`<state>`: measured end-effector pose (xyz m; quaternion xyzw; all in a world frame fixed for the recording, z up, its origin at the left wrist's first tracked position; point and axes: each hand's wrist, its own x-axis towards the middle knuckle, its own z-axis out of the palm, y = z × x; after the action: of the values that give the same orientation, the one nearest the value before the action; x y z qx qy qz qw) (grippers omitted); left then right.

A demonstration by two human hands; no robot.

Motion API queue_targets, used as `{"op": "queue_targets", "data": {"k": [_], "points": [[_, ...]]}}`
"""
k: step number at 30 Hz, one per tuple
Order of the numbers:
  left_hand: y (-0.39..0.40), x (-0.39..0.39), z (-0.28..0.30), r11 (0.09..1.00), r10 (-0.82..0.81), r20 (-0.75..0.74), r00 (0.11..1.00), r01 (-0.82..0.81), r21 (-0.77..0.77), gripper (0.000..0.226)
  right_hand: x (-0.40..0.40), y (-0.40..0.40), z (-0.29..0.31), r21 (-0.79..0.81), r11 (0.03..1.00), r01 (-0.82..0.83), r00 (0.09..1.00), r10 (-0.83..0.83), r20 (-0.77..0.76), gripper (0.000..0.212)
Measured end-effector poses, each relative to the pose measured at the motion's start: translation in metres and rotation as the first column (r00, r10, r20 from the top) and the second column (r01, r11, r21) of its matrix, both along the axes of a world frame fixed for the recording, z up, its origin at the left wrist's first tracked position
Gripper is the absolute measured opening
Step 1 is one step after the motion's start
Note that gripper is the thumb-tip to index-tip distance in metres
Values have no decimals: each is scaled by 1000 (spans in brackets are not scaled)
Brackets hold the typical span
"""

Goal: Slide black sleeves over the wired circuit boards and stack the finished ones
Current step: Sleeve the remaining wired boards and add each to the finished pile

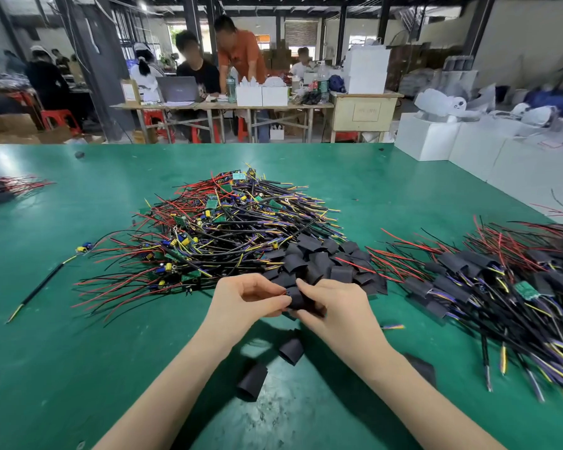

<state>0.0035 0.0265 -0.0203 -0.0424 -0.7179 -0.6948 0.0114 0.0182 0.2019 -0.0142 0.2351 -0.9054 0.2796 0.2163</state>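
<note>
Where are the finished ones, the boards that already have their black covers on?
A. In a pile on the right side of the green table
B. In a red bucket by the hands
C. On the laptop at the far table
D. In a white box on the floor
A: the pile of sleeved boards lies on the right part of the green table, black sleeves on and wires sticking out, apart from the middle heap of bare boards.

Matt black sleeves lie on a scuffed green mat.
</note>
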Motion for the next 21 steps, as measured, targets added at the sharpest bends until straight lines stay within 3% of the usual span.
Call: {"op": "queue_targets", "data": {"k": [4, 7, 13, 21], "points": [[3, 1, 0, 1000, -5, -32, 999, 5, -13, 9, 0, -3, -1, -77, 996, 44, 998, -47, -37, 32], [-1, 0, 1, 995, 27, -21, 999, -25, 96, 13, -2, 0, 3, -197, 969, 149, 985, -127, 118, 60], [0, 0, 0, 982, 16, 68, 998, -28, 185, 15, -7, 2, -9, 67, 980, 187, 973, -194, 122, 22], [3, 2, 1, 991, -56, 68, 996, 47, 124, 12, -8, -2, -14, 145, 971, 190, 969, -209, 130, 33]]}}
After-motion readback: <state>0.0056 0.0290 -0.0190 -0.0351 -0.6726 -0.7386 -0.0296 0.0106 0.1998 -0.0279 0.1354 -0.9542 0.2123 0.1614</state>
